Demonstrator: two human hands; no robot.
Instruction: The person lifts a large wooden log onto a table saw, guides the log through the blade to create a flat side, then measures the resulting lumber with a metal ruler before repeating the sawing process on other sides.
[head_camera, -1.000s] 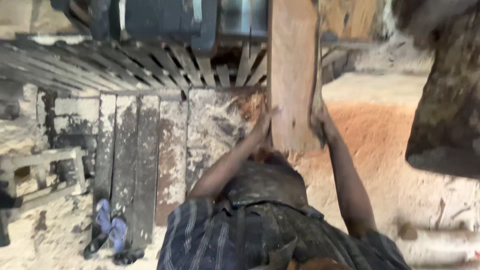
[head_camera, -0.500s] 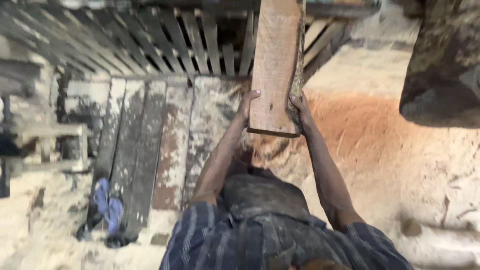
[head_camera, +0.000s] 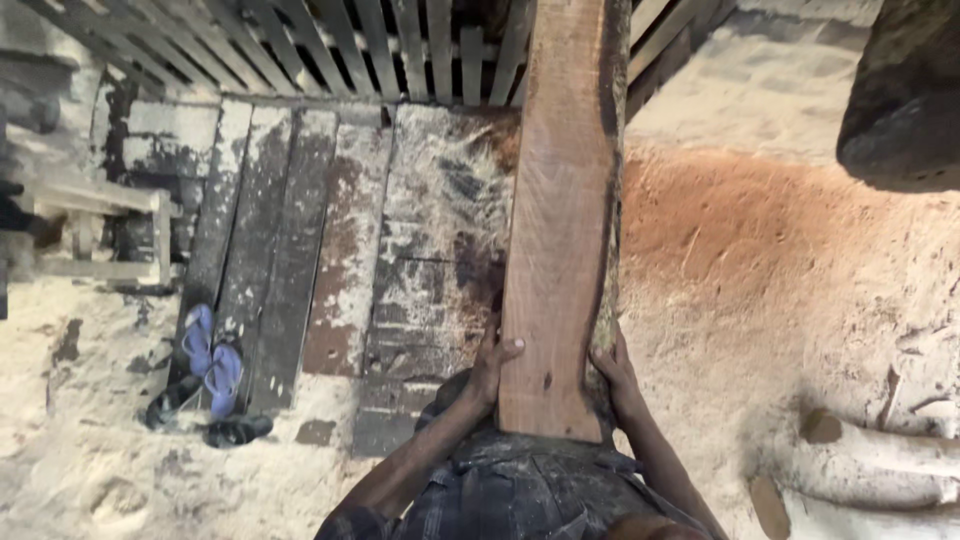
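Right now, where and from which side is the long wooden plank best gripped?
Probably at its near end, one hand on each long edge, as shown: the left hand clasps the left edge and the right hand the bark-rough right edge. The plank is long, flat and narrow enough to span, running away toward the slatted wooden rack, so side grips steady it.

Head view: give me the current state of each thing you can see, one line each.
Plank: long, reddish, bark along its right edge, gripped at the near end.
Left hand: clasps the plank's left edge.
Right hand: clasps the plank's right edge.
Floorboards: dark, dusted with sawdust.
Blue sandals: lying together on the boards.
Sawdust heap: orange-brown, piled at right.
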